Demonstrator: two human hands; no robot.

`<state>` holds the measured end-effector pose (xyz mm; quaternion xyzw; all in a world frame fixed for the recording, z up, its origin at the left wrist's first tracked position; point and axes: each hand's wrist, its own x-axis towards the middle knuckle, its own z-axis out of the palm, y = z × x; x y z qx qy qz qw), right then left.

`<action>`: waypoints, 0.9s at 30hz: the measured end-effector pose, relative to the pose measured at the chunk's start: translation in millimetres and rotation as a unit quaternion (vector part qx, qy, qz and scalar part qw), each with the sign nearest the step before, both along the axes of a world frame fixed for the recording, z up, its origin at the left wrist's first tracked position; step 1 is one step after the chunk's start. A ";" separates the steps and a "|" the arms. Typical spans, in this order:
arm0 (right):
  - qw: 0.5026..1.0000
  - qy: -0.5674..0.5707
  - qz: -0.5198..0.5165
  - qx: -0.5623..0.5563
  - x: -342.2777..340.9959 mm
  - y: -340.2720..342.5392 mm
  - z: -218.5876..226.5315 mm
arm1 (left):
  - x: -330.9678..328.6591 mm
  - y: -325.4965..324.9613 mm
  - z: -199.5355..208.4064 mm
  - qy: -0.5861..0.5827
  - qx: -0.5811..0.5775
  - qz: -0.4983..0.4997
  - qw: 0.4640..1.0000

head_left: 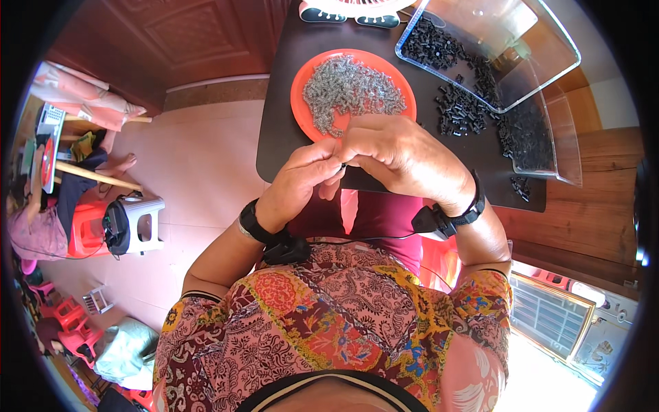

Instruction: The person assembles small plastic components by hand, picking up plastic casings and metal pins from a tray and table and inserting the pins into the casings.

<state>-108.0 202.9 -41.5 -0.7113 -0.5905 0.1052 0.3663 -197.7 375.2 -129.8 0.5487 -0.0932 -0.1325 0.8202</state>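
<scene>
My left hand (pixel 298 175) and my right hand (pixel 398 151) meet in front of me at the near edge of the dark table, fingers closed and touching. Between the fingertips a small black piece (pixel 344 165) just shows; the left fingers pinch it. What the right fingers pinch is hidden behind my curled knuckles. Just beyond the hands lies a round red plate (pixel 299 103), holding a heap of small silvery metal pieces (pixel 353 86). To the right of the right hand, small black tubular pieces (pixel 461 110) are scattered on the table.
A clear plastic box (pixel 508 110) lies tipped at the right, black pieces spilling from it. A white object with shoe-shaped feet (pixel 350 15) stands at the far edge. On the left, another person (pixel 41 226) sits near a white stool (pixel 145 223). Bands with cables circle both my wrists.
</scene>
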 end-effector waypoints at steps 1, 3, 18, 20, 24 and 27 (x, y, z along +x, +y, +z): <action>1.000 0.001 0.000 0.000 -0.4 -0.3 -0.6 | 0.2 0.6 -0.1 0.005 0.010 -0.004 1.000; 1.000 -0.029 0.001 -0.003 -2.4 -1.6 -1.6 | 0.0 1.1 -1.2 0.021 -0.007 -0.017 1.000; 0.980 0.071 -0.179 0.057 -13.6 -3.2 -30.2 | 4.0 -16.6 3.3 0.028 -0.110 0.120 0.986; 0.975 -0.029 -0.199 0.093 -18.5 1.5 -35.6 | 5.3 -17.6 0.4 0.011 -0.105 0.119 0.987; 0.970 -0.055 -0.215 0.102 -23.4 6.2 -39.4 | 3.3 -19.2 0.5 0.024 -0.087 0.133 0.987; 0.972 -0.050 -0.210 0.095 -26.3 6.9 -39.3 | 2.3 -18.0 -3.1 0.020 -0.114 0.122 0.986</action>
